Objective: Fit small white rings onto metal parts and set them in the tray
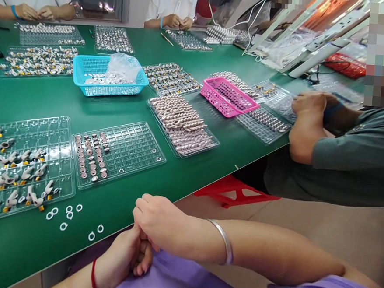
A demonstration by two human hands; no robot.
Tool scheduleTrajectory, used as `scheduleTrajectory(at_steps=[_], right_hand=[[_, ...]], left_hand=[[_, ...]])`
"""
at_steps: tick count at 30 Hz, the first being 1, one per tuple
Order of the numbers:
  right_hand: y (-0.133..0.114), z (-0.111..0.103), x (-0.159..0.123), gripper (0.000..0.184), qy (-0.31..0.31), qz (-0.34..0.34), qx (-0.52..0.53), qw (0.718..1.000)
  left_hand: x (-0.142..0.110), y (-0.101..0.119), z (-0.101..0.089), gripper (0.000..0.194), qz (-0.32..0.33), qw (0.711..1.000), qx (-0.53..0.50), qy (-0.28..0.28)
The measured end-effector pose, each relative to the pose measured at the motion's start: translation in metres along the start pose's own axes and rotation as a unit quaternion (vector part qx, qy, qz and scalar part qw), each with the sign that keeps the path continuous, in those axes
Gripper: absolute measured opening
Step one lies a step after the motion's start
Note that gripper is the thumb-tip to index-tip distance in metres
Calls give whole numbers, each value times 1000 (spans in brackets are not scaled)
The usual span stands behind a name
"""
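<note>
My right hand (pixel 160 220), with a silver bangle at its wrist, is closed and lies over my left hand at the table's front edge. My left hand (pixel 121 255), a red string round its wrist, has its fingers curled. The fingertips meet, and whatever they may pinch is hidden. Just left of them, several small white rings (pixel 69 212) lie loose on the green table. Closest behind is a transparent tray (pixel 135 146) with rows of small round brown-faced parts at its left end. A larger transparent tray (pixel 61 135) carries white earbud-like pieces with yellow bits.
A blue basket (pixel 108 92) holds white pieces and a plastic bag. Stacked parts fill another tray (pixel 183 126), near a pink basket (pixel 227 105). A co-worker's arm (pixel 311 130) rests at the right edge; two people sit across the table. A red stool (pixel 231 190) stands below.
</note>
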State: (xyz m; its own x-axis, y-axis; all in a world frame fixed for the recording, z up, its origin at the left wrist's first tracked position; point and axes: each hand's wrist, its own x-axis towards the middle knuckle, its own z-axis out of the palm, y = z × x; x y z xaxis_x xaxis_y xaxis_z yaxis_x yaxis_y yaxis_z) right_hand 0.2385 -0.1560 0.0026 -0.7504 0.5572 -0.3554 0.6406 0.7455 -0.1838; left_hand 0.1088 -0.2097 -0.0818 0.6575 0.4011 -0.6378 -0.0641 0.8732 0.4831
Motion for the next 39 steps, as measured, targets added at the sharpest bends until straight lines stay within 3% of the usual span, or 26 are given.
scheduleTrajectory(at_steps=[7,13,18,20,23,24,25,26,28,29,30,31,32,39], right_hand=[[1,-21,8,20,-76,34,-4,997],[-5,-42,18,5,-191,66,-28,979],[-7,-42,23,8,-222,79,-53,970],[-7,-39,24,8,-225,77,-64,969],[-5,-34,23,6,-224,72,-79,969],[-5,-32,23,7,-224,73,-83,968],[-5,-30,23,7,-223,75,-86,968],[-4,-27,23,8,-221,80,-90,968],[-5,-23,23,9,-218,92,-96,967],[-5,-21,23,9,-216,99,-98,966],[-5,-19,23,10,-214,105,-100,966],[-6,-17,23,10,-213,111,-102,965],[-6,-16,23,10,-212,117,-103,965],[-12,-17,24,11,-220,169,-86,957]], left_hand=[[0,3,0,80,-4,999,-12,-30],[0,6,2,92,5,998,6,-56],[-3,10,2,97,33,995,69,-65],[-13,12,1,89,58,989,117,-62],[-34,15,-6,55,143,969,200,-36],[-40,15,-9,42,190,952,240,-15],[-44,15,-12,31,253,917,308,19],[-47,15,-15,26,330,843,419,70],[-46,15,-19,28,428,641,614,169],[-44,14,-20,30,448,545,679,203],[-40,14,-20,31,452,485,714,224],[-37,14,-20,31,451,451,734,234],[-34,15,-19,29,449,438,741,239],[-27,20,-17,26,443,442,743,236]])
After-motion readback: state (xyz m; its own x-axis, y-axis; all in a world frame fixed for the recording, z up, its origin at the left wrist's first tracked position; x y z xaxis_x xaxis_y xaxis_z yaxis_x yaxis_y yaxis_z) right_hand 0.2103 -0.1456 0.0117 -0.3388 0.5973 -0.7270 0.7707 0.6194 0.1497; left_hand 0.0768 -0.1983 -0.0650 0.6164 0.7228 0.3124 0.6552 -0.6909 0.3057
